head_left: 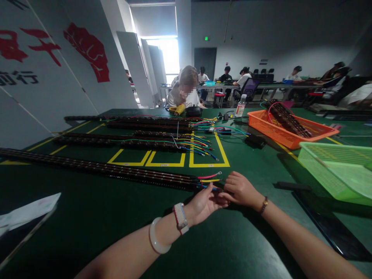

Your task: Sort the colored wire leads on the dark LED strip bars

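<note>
A long dark cable chain [116, 170] lies across the green table, with red, yellow and blue wires [209, 179] sticking out of its right end. My left hand [203, 203] and my right hand [241, 190] meet at that end, their fingers pinched on the blue wire where it leaves the chain. A white bangle and a woven band sit on my left wrist; my right wrist carries a small bracelet.
More cable chains [130, 135] with coloured wires lie further back beside yellow floor-tape boxes [168, 159]. An orange basket [290, 135] holding chains and a green basket [337, 170] stand at the right. A paper sheet [26, 213] lies left. A person sits across the table; others work behind.
</note>
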`<action>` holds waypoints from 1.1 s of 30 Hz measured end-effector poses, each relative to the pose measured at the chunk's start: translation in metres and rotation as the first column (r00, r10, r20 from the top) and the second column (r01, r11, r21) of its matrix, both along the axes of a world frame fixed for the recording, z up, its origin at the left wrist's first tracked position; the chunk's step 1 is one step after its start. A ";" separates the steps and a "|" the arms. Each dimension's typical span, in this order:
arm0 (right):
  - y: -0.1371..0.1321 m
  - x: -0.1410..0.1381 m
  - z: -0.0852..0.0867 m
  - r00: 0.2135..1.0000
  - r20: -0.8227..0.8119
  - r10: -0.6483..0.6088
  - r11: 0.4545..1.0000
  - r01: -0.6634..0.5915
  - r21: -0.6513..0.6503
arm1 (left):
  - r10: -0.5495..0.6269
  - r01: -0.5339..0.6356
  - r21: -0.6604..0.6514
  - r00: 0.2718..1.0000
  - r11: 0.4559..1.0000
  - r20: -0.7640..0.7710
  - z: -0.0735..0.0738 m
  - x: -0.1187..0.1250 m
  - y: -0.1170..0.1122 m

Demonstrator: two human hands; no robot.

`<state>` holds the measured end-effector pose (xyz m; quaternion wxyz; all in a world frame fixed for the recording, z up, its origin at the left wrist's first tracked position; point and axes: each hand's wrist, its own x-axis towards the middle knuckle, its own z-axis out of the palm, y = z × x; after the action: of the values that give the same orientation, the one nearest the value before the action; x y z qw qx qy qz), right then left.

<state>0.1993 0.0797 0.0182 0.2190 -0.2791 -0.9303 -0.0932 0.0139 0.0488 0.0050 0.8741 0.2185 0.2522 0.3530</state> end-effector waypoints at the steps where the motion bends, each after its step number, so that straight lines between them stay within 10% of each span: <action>1: 0.000 -0.001 0.001 1.000 0.011 0.008 1.000 -0.008 0.002 | 0.000 0.000 0.000 1.000 1.000 0.003 0.000 0.000 0.000; 33: 0.002 -0.010 -0.006 0.957 -0.144 -0.252 0.958 0.268 0.101 | -0.071 0.072 0.032 0.997 0.997 -0.038 0.000 -0.001 -0.002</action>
<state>0.1893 0.0813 0.0120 0.2813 -0.3908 -0.8620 -0.1585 0.0129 0.0468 0.0046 0.8775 0.2484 0.2545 0.3217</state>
